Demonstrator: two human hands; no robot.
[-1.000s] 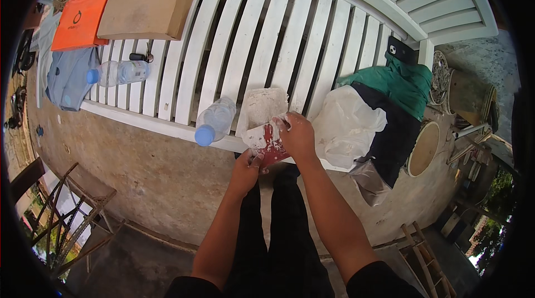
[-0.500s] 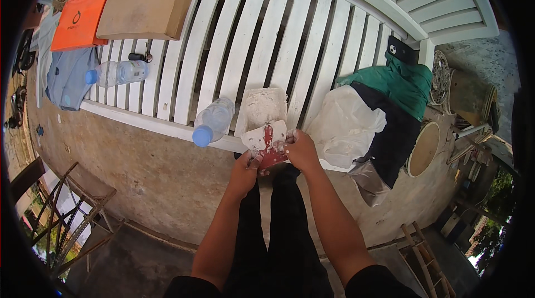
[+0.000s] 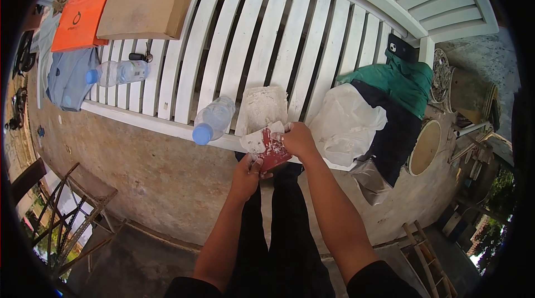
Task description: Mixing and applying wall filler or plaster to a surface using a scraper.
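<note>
Between my hands is a flat red piece (image 3: 274, 156) crusted with flaky white material, at the bench's front edge. My left hand (image 3: 248, 175) grips its lower-left edge with fingers closed; my right hand (image 3: 296, 141) pinches it at the upper right. Just beyond it lies a whitish, powder-covered block or tray (image 3: 264, 104) on the white slatted bench (image 3: 215, 42). A clear plastic bottle with a blue cap (image 3: 215, 118) lies to the left. A crumpled white plastic bag (image 3: 345, 122) lies to the right, on dark cloth (image 3: 401, 133).
A cardboard box (image 3: 145, 5), orange box (image 3: 78, 19), second bottle (image 3: 127, 72), keys (image 3: 139, 57) and blue cloth (image 3: 69, 83) occupy the bench's left. Green cloth (image 3: 404, 86) and a phone (image 3: 401, 47) lie right. A metal frame (image 3: 72, 214) stands lower left.
My right hand first shifted down along the red piece, then back up a little. The red piece now looks more tilted, its right side higher. My left hand stays at the lower-left edge.
</note>
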